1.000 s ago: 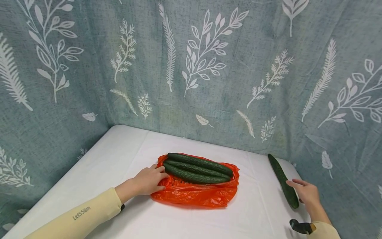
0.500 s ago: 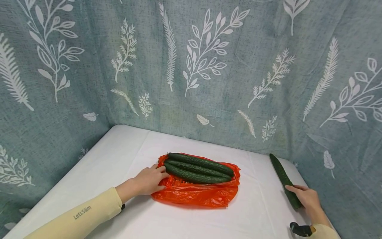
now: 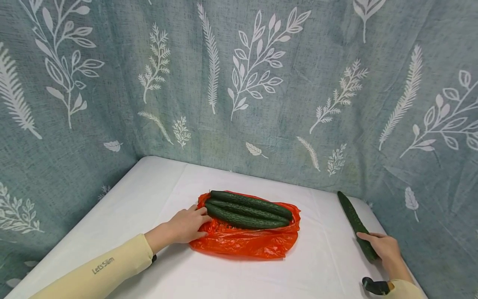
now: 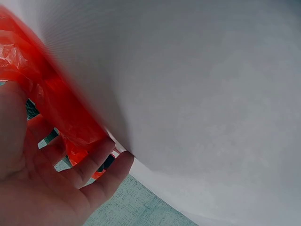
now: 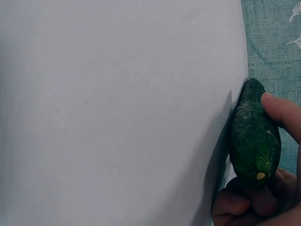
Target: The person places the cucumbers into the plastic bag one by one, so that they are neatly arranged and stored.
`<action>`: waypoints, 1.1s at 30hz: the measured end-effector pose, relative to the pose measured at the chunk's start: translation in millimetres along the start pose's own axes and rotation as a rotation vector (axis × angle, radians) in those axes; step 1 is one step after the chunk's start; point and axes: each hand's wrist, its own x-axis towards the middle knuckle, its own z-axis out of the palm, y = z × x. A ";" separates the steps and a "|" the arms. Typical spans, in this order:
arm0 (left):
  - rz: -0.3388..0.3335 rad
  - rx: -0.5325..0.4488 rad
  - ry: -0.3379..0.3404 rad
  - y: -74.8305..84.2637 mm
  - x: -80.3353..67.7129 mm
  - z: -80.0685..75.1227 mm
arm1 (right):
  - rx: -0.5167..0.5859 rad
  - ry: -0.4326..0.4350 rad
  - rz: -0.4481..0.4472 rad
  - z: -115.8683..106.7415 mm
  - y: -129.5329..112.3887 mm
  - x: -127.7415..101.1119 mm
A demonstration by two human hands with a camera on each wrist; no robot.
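Right hand (image 3: 384,248) is on the loose cucumber (image 3: 356,224) at the far right edge of the white table (image 3: 149,195), fingers curled round its near end. The right wrist view confirms it: thumb on top, fingers tucked under the blunt tip (image 5: 254,136), so that's a proper grip, not just a touch. The cucumber lies lengthwise, pointing away toward the leaf-print backdrop (image 3: 239,83), right by the table's edge.

Left hand (image 3: 188,225) lies on the left end of the orange plastic bag (image 3: 242,243), fingers fairly straight and pressing it flat, thumb toward the veg. Not pinching anything, as far as either view shows (left wrist cam is blurry, but the fingers (image 4: 89,165) look relaxed against the plastic). Three cucumbers (image 3: 246,211) lie side by side on top of the bag, touching each other, well apart from the fourth.

Risks, as I judge them. The grip is only at one end, so a long cucumber could droop or swing on lift & slip out. It's v. close to the table's edge, too, so a fumble could send it off the side. The bag is thin and slick, and if the left hand eases off, it may slide or bunch, and the three on top could roll.
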 end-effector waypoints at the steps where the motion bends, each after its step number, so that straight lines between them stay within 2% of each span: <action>1: -0.003 -0.001 -0.001 0.0 0.1 0.2 | 0.001 0.002 0.003 0.0 0.0 -0.1; 15: -0.004 -0.014 0.005 -1.2 2.0 1.0 | 0.015 0.011 0.043 0.1 -0.6 2.2; 22: -0.005 -0.010 -0.001 0.1 1.2 0.9 | 0.005 0.037 0.031 3.2 1.0 0.1; 33: 0.017 0.000 0.019 -1.6 0.0 3.0 | 0.075 0.091 0.008 6.1 6.6 0.6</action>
